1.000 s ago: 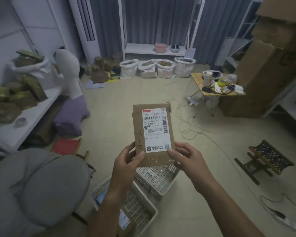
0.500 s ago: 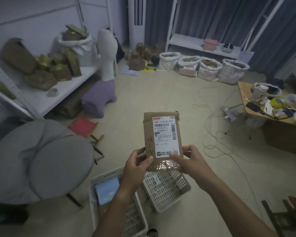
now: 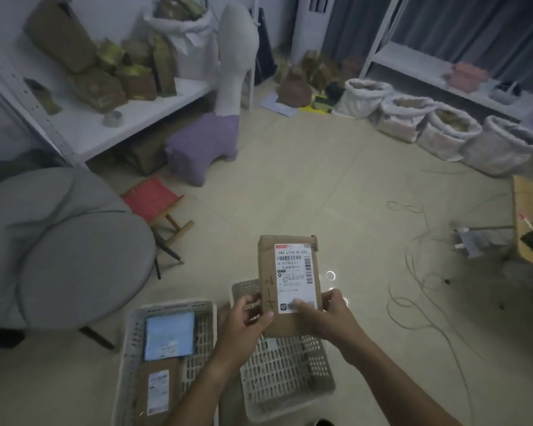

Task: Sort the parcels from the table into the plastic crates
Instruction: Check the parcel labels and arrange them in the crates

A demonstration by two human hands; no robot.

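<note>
Both hands hold one brown parcel (image 3: pixel 288 284) upright above the crates. The left hand (image 3: pixel 246 322) has its grip closed on the parcel's lower left edge, thumb laid across the front. The right hand (image 3: pixel 326 315) grips the lower right edge, thumb pressed on the label (image 3: pixel 294 276) near its bottom.

The parcel is a flat cardboard pack, taller than wide, with a white shipping label bearing a barcode and a red strip at the top (handwriting runs up the bare cardboard left of the label).

Under it, on the floor (image 3: pixel 305 192), sit two pale slotted crates side by side. The right crate (image 3: pixel 286 373) lies directly beneath the parcel. The left crate (image 3: pixel 170 361) holds a light blue parcel (image 3: pixel 170 335) at its far end and a brown labelled one (image 3: pixel 157 392) nearer.

To the left is a grey round chair (image 3: pixel 62 250), with a small red stool (image 3: pixel 154 201) beyond it. Far left, a white table (image 3: pixel 130 118) carries a heap of brown parcels (image 3: pixel 105 69). Four white sacks (image 3: pixel 437 127) line the far right, and loose cables (image 3: pixel 422 290) trail over the floor on the right.
</note>
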